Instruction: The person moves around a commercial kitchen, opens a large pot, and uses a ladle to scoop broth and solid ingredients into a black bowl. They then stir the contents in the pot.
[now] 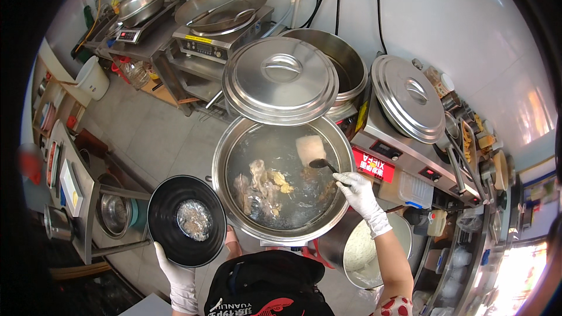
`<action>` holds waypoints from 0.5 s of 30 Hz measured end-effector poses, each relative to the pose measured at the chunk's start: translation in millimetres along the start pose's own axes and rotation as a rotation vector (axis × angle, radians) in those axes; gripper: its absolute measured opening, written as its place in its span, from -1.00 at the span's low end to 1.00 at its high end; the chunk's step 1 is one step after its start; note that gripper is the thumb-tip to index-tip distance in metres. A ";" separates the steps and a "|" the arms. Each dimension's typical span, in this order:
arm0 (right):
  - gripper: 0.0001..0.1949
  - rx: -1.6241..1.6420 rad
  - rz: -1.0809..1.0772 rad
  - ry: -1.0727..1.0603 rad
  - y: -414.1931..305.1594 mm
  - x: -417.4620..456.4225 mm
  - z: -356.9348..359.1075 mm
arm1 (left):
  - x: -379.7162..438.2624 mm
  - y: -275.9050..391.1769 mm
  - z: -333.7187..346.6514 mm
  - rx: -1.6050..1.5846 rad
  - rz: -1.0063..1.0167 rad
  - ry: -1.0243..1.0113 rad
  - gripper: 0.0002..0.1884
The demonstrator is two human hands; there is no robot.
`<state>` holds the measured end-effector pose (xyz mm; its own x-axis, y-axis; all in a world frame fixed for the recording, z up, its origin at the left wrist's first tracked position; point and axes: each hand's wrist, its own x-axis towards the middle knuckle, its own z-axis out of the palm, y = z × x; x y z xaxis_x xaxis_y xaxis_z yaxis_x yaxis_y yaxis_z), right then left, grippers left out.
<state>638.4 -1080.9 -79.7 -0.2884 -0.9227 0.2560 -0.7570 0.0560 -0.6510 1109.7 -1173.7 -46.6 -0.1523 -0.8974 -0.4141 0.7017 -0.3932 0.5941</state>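
My left hand (173,267), in a white glove, grips the rim of a black bowl (160,210) with foamy liquid (193,220) at its bottom. The bowl is beside a large steel stockpot (219,158). Over the pot my gloved right hand (360,193) holds a black spoon (322,163) by its handle. Its head is at the liquid's surface, touching or just in front of a pale, squarish cloth-like bag (310,149). Pieces of meat or bone (259,184) and yellowish bits (281,181) lie in the cloudy broth. A steel lid (281,92) overlaps the pot's far rim.
Behind stands another steel pot (347,52); to its right a lidded pot (408,101) sits on a cooker. A wok (219,13) rests on an induction cooker at back left. Near my right forearm is a container of white contents (360,245). A steel table (88,228) stands left.
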 end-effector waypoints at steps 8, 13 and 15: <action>-0.76 0.019 0.054 0.073 -18.9 -0.8 -29.5 | -1.3 5.5 3.5 -0.003 0.016 0.022 -0.33; -0.77 0.025 0.103 0.051 -17.6 -11.6 -37.1 | -1.5 7.6 -1.0 -0.018 0.035 0.036 -0.32; -0.78 0.045 0.140 0.035 -17.1 -15.2 -38.4 | -1.7 7.7 -1.5 -0.016 0.043 0.028 -0.32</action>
<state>633.2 -1053.1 -45.1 -0.4106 -0.8929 0.1846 -0.6809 0.1656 -0.7134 1116.4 -1174.9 -42.3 -0.1021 -0.9072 -0.4081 0.7181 -0.3511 0.6009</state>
